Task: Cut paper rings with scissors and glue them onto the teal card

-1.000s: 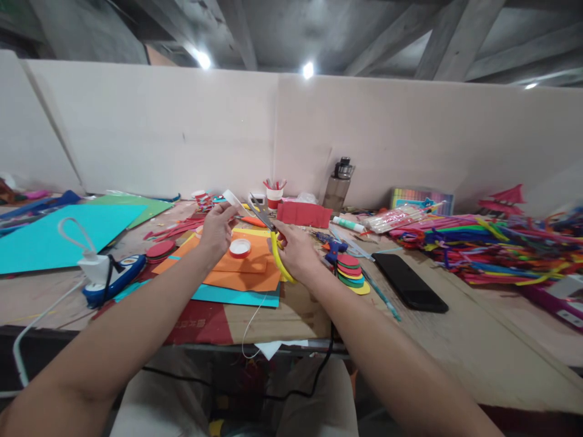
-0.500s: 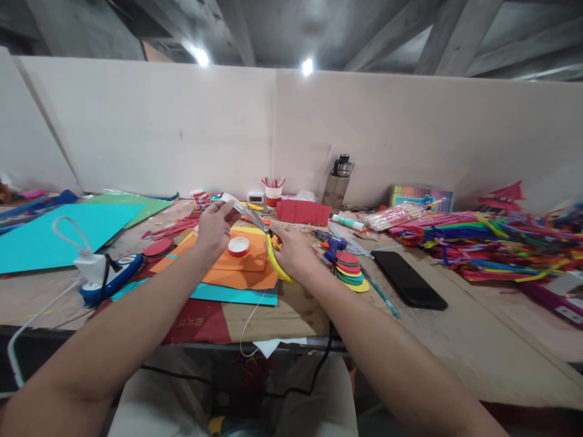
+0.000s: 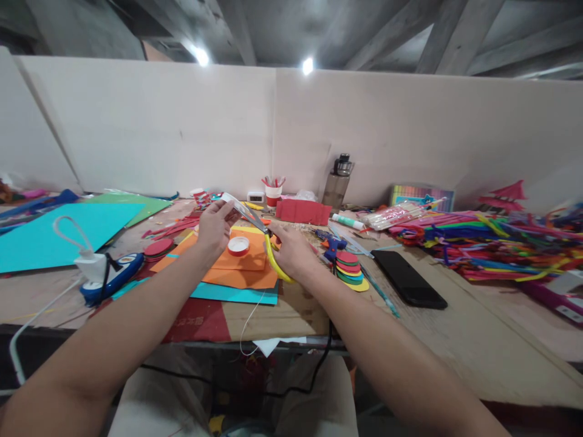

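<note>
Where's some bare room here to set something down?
Mainly the bare cardboard between the black phone and the colorful bundles, running toward you. A smaller strip sits in front of the turquoise sheet. It's crowded under the scissors, where orange papers overlap, and along the wall.

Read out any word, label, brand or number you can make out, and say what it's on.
No text is legible.
Red cardboard patch: printed characters, too blurred to read.
Clear packet: pale markings on red, too blurred.
Small white display unit: any digits too small.
Colorful box: any lettering too small.
</note>
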Available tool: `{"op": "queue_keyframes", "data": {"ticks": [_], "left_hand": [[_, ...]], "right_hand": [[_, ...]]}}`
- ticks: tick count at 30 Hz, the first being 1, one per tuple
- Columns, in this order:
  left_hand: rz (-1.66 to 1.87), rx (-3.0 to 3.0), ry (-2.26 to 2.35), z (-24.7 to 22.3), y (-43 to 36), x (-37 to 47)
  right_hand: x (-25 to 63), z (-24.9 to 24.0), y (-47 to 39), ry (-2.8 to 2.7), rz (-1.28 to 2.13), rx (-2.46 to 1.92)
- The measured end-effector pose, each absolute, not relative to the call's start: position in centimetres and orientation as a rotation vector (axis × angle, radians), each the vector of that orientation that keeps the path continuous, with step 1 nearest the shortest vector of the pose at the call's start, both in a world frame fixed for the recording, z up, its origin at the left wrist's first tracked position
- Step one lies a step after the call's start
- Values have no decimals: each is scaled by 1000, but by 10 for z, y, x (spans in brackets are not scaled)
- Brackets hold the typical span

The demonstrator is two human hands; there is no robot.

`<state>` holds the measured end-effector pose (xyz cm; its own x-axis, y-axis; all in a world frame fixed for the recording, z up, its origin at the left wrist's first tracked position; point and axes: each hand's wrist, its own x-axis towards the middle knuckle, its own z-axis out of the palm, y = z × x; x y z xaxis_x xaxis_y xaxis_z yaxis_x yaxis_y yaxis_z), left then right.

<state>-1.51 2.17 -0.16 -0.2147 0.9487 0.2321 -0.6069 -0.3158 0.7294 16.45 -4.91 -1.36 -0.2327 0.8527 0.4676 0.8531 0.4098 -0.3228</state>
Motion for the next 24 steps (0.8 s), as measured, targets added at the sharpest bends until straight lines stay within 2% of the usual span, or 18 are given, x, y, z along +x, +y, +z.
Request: {"op": "queue_keyframes", "data": {"ticks": [24], "left_hand": [[1606, 910, 563, -3, 7, -3]], "right_hand": [[166, -19, -44, -1995, -17, -1467]]}}
